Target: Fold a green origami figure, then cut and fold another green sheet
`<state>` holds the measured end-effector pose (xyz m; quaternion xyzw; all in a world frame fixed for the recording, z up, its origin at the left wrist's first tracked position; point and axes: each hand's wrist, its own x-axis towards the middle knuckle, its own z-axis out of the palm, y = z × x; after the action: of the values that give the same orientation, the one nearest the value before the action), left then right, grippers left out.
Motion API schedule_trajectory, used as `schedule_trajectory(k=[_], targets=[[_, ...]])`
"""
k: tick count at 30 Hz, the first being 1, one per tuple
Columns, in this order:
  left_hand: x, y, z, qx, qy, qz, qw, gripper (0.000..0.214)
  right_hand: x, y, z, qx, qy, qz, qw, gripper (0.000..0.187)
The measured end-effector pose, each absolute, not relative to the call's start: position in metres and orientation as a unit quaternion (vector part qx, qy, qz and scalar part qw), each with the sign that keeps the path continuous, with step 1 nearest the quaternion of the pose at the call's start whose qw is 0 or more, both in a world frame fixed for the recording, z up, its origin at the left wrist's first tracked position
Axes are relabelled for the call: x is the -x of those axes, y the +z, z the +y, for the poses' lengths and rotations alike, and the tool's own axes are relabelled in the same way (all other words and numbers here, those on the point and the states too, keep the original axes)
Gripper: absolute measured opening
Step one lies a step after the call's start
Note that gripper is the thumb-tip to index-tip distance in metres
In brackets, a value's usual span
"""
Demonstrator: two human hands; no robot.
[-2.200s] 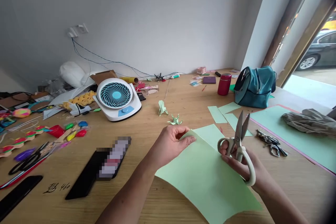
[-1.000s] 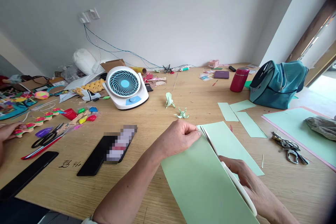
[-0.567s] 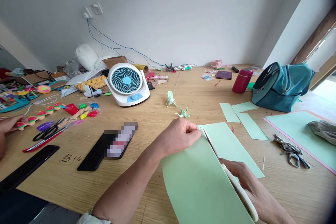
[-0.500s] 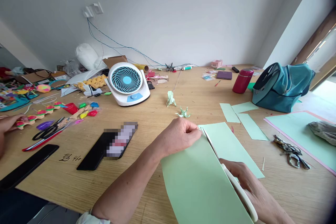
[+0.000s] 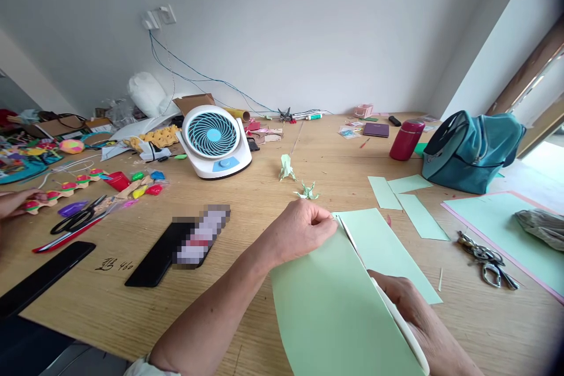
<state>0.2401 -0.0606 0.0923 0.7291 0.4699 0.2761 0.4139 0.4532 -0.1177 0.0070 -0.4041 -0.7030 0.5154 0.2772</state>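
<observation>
The left hand (image 5: 304, 228) pinches the paper (image 5: 335, 302) at its far corner, apparently for steadiness; the right hand (image 5: 420, 320) grips the scissors (image 5: 393, 309) along the paper's right edge, apparently for alignment.

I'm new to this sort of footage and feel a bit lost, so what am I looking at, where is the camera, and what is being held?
There is no machine here, just a person working bare-handed. Everything is seen from one camera worn on that person's head, looking forward and down.

The left hand pinches the far edge of some pale green paper. The right hand holds white-handled scissors, their blades along the paper's right edge.

On the wooden table beyond are two folded paper figures and, to the left, a white fan. To the right are cut paper pieces, keys, a red flask and a teal bag. At the far left is another person's hand.
</observation>
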Motion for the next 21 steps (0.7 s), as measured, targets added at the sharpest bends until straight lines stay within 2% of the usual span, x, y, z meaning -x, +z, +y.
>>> schedule_trajectory(k=[21], targets=[[-0.2384, 0.0925, -0.0595, -0.729, 0.277, 0.458, 0.426, 0.032, -0.4556, 0.0022, -0.1179, 0.406, 0.494, -0.715, 0.282, 0.034]])
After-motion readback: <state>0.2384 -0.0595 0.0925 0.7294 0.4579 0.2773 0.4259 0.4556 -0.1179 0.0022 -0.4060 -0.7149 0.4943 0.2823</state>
